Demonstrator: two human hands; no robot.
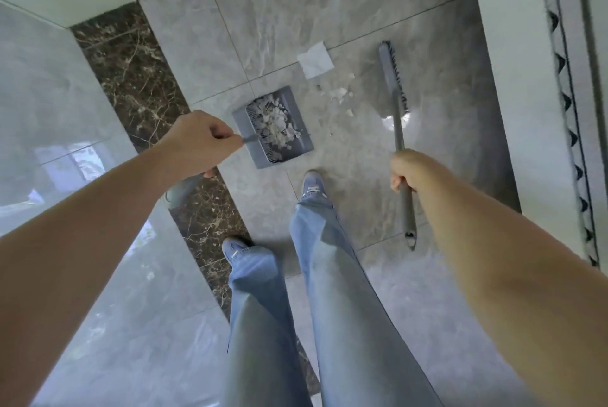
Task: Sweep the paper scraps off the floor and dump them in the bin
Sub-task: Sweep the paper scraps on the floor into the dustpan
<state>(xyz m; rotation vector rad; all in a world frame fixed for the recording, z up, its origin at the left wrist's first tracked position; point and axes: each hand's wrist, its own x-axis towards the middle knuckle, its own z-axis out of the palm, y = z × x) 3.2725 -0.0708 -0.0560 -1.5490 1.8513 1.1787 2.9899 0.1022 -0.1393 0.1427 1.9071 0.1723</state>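
Grey marble tile is filling the view, and nearest the camera the person's two legs in blue jeans [316, 291] are standing astride a dark veined strip in the floor [378, 28]. Just beyond the knees the right hand [404, 171] is closing in a full fist round the grey broom handle [399, 130], low on the shaft, with the butt end sticking out behind the fist. The left hand [200, 143] is curling shut round the thin upright handle of the grey dustpan [273, 127], fingers wrapped, nothing else in it. The dustpan is sitting flat on the floor just ahead of the forward shoe, already heaped with pale scraps, its open mouth facing right. Farther on and to the right of that mouth, loose paper scraps [340, 92] are lying scattered between the pan and the broom head [393, 74]. The broom's long axis is running away from the person, bristles turned toward the scraps, so the scraps are lying left of the bristles and the right hand is the nearer one to them; a leftward drag looks like the move that would carry them into the pan. Farthest out, a larger white paper sheet [315, 59] is lying beyond the scatter, near a tile joint. No bin is showing anywhere in view.
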